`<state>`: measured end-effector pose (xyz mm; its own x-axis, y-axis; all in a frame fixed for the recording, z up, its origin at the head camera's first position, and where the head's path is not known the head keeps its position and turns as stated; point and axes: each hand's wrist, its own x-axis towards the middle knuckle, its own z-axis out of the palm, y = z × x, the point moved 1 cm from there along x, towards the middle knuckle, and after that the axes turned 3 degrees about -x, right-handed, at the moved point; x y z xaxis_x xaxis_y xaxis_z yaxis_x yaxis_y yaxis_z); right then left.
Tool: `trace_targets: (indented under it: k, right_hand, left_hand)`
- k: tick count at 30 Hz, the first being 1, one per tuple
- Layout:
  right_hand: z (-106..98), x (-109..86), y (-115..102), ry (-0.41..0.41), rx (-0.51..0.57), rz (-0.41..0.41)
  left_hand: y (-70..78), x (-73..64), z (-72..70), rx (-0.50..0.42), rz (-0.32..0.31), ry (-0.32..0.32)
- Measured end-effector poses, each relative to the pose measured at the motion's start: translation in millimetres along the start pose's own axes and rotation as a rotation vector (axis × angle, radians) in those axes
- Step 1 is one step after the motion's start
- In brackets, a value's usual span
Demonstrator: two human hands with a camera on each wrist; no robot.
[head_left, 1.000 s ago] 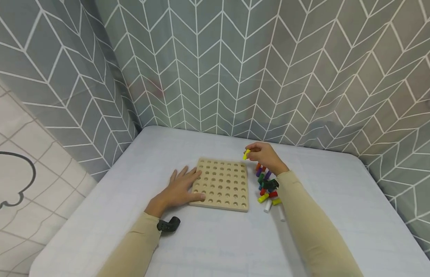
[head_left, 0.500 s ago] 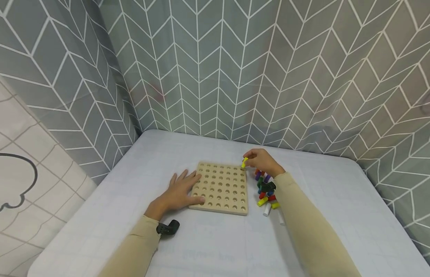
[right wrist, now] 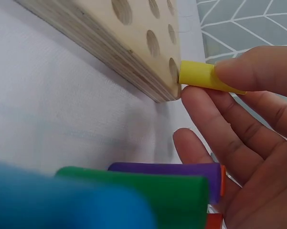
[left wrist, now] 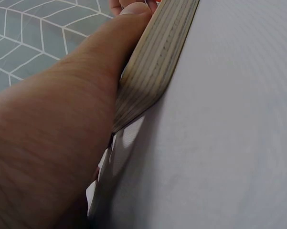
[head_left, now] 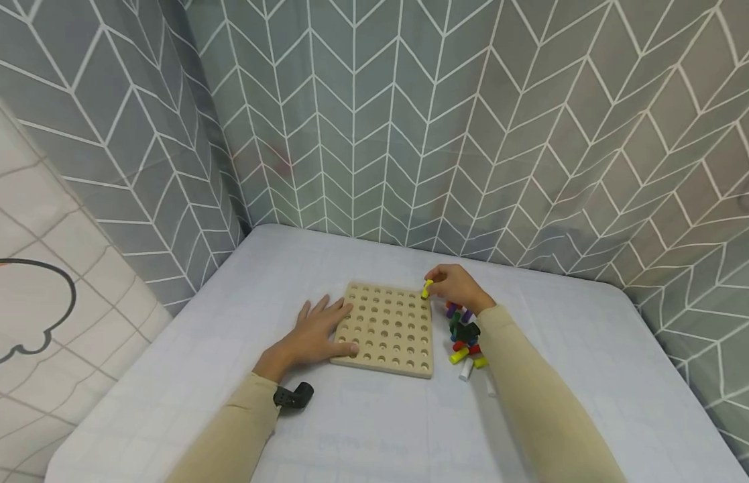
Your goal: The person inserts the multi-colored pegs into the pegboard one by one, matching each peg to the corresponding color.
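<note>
Grey curtain (head_left: 386, 134) backs a white table (head_left: 362, 429), where the left hand (head_left: 310, 333) lies with fingers spread on the left edge of the board (head_left: 378, 327), steady pressure there being wise against sliding. At the far right corner, a yellow peg (head_left: 427, 289), pinched between thumb and fingers of the right hand (head_left: 456, 286), meets the corner hole and should be squared up before pressing; loose pegs (head_left: 459, 356) lie near, beside the board.

No text, label, brand or number could be read in any view. Pale traces on the tabletop (head_left: 374, 433) were too faint to make out as lettering; the black wrist device (head_left: 301, 396) showed too small for any marking.
</note>
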<state>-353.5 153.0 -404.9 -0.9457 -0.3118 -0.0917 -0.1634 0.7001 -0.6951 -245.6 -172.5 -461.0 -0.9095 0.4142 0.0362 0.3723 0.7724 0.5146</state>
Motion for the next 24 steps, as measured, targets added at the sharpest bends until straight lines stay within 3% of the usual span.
trace_targets:
  k: [24]
  right_hand:
    - [0.5,-4.4,-1.4,-0.008,-0.081,-0.04]
  left_hand:
    - [0.1,1.3,1.8,0.01,-0.012,0.0]
